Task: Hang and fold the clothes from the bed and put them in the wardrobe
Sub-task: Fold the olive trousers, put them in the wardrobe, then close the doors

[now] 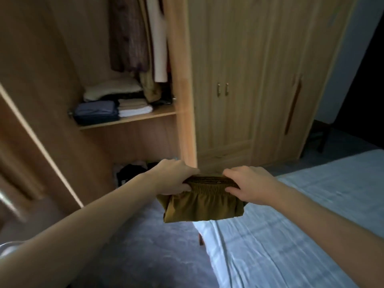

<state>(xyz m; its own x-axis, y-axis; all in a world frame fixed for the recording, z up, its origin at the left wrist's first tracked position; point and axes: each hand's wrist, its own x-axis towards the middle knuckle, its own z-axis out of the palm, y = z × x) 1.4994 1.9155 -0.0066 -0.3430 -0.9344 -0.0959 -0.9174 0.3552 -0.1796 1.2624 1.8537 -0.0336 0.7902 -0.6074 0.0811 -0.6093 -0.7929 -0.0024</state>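
Observation:
A folded olive-brown garment [204, 206] with an elastic waistband hangs in the air between the bed and the wardrobe. My left hand [173, 177] grips its left end and my right hand [248, 185] grips its right end, thumbs under the waistband. The wooden wardrobe [182, 80] stands ahead with its left compartment open. On its shelf [133, 119] lie folded stacks: a dark blue pile [96, 112], a white and beige pile [134, 107] and a cream pile [113, 90] behind. Hanging clothes [133, 38] fill the space above. The bed with a pale blue sheet [301, 225] is at the lower right.
The open wardrobe door [39, 121] juts out at the left. Dark clothes [131, 172] lie in the compartment under the shelf. The right wardrobe doors [224, 92] are closed. A grey carpet [141, 246] covers the floor between bed and wardrobe.

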